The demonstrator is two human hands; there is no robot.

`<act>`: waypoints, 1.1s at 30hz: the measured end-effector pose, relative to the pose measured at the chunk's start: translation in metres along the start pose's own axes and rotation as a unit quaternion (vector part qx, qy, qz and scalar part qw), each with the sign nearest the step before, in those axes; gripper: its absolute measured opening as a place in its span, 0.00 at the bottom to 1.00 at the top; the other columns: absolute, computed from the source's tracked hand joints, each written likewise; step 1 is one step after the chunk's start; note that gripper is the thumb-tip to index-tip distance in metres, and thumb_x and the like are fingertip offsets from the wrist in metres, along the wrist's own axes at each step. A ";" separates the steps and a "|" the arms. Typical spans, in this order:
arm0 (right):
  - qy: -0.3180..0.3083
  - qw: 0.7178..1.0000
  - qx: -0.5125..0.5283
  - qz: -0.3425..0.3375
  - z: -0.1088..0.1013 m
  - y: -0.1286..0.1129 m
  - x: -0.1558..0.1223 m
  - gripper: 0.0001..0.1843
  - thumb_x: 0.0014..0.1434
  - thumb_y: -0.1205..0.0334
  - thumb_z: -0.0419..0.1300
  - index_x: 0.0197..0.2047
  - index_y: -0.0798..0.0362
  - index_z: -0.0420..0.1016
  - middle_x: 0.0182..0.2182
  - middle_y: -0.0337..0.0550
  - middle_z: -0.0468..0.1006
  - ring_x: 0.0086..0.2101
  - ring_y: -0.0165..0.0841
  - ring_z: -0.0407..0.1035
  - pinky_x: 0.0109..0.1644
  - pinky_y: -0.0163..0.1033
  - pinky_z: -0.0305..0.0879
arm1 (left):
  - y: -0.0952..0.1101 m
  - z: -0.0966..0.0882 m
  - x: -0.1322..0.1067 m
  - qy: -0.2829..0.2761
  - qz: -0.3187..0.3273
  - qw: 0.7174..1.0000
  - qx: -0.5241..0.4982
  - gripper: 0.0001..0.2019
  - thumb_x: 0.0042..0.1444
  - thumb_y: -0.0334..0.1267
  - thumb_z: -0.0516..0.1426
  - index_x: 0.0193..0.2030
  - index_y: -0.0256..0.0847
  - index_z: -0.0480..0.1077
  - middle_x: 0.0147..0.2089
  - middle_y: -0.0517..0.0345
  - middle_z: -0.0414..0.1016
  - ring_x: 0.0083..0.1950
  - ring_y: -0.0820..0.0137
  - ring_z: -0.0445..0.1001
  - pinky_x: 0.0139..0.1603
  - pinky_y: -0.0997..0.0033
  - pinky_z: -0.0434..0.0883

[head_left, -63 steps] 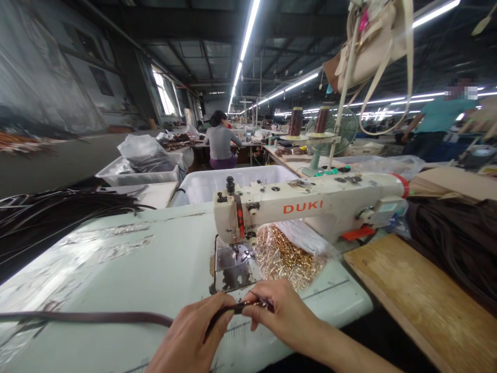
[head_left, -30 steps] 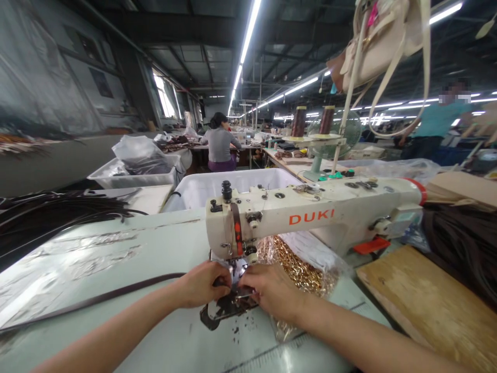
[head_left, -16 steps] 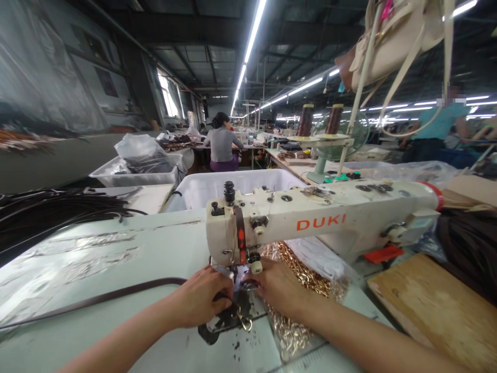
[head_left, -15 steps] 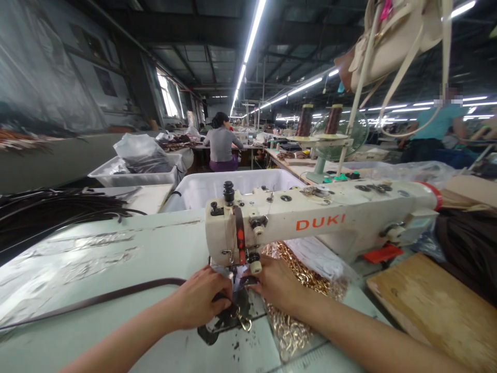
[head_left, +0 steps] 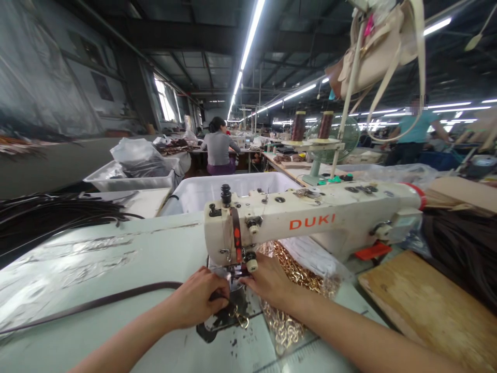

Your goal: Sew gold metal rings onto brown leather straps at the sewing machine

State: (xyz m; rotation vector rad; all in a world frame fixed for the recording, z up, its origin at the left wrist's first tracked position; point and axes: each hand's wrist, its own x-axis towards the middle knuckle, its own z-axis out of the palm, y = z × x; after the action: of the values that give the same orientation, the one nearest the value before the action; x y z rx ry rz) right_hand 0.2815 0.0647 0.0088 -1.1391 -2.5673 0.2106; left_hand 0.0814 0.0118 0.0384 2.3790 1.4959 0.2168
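Note:
A long dark brown strap (head_left: 104, 299) runs over the pale table to my left hand (head_left: 202, 296), whose fingers are closed on it beside the needle area. A gold snap hook (head_left: 241, 317) hangs out below those fingers at the strap's end. My right hand (head_left: 267, 280) reaches under the arm of the white sewing machine (head_left: 267, 223), its thumb and fingers pinched on a dark piece of strap close to the presser foot. The fingertips are partly hidden behind the machine's knobs. Under the right forearm lies a clear bag of gold hooks (head_left: 285, 329).
A wooden board (head_left: 430, 305) lies at the right, dark straps (head_left: 462, 248) beyond it. Behind the machine stands a white bin (head_left: 240, 181). Thread cones (head_left: 298, 127) and a fan (head_left: 334, 137) are farther back. Black strips (head_left: 50, 217) are heaped left. A person in grey (head_left: 219, 147) sits ahead.
The view has shifted slightly. My right hand's dark piece sits nearer the needle, and both hands stay by the presser foot. The person in the blue shirt in the background has changed posture.

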 end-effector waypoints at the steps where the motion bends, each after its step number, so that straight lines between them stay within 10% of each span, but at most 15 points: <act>1: -0.009 1.000 0.002 -0.028 -0.004 0.001 -0.004 0.12 0.60 0.57 0.59 0.46 0.50 0.76 0.44 0.45 0.76 0.46 0.39 0.69 0.47 0.39 0.62 | 0.000 0.000 0.001 -0.001 0.003 1.000 0.001 0.06 0.50 0.33 0.54 0.30 0.45 0.72 0.32 0.63 0.74 0.39 0.66 0.70 0.41 0.70 0.63; 8: -0.102 0.956 -0.013 -0.275 -0.015 0.001 -0.024 0.17 0.66 0.66 0.51 0.56 0.44 0.68 0.47 0.37 0.75 0.49 0.31 0.64 0.49 0.35 0.61 | -0.004 -0.001 0.008 0.005 0.021 1.000 0.013 0.04 0.50 0.34 0.56 0.30 0.46 0.73 0.33 0.63 0.75 0.43 0.64 0.70 0.51 0.65 0.58; 20: -0.105 0.960 -0.022 -0.258 -0.012 -0.005 -0.018 0.15 0.63 0.68 0.52 0.51 0.48 0.70 0.44 0.38 0.75 0.45 0.35 0.67 0.41 0.36 0.61 | 0.002 0.020 -0.019 0.168 0.011 0.980 0.111 0.06 0.59 0.35 0.57 0.41 0.47 0.72 0.49 0.54 0.70 0.53 0.58 0.64 0.56 0.53 0.59; 24: -0.099 0.967 0.030 -0.231 -0.008 -0.002 -0.017 0.17 0.60 0.69 0.53 0.50 0.46 0.71 0.46 0.35 0.75 0.46 0.34 0.67 0.43 0.35 0.60 | -0.005 0.044 -0.034 0.114 0.097 0.984 0.096 0.15 0.61 0.30 0.50 0.53 0.46 0.67 0.50 0.54 0.72 0.49 0.64 0.71 0.50 0.69 0.70; 33: -0.066 0.983 0.049 -0.164 0.006 0.000 -0.014 0.10 0.58 0.67 0.56 0.41 0.46 0.76 0.37 0.33 0.78 0.37 0.31 0.70 0.36 0.32 0.58 | -0.021 0.046 -0.021 0.120 0.147 0.979 0.068 0.18 0.60 0.30 0.49 0.56 0.46 0.66 0.50 0.52 0.74 0.49 0.61 0.74 0.51 0.68 0.72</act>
State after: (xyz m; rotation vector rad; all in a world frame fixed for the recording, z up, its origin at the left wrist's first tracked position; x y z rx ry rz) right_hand 0.2882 0.0542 -0.0003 -0.6729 -2.7779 0.3384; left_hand 0.0681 -0.0071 -0.0108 2.7642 1.2827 0.5023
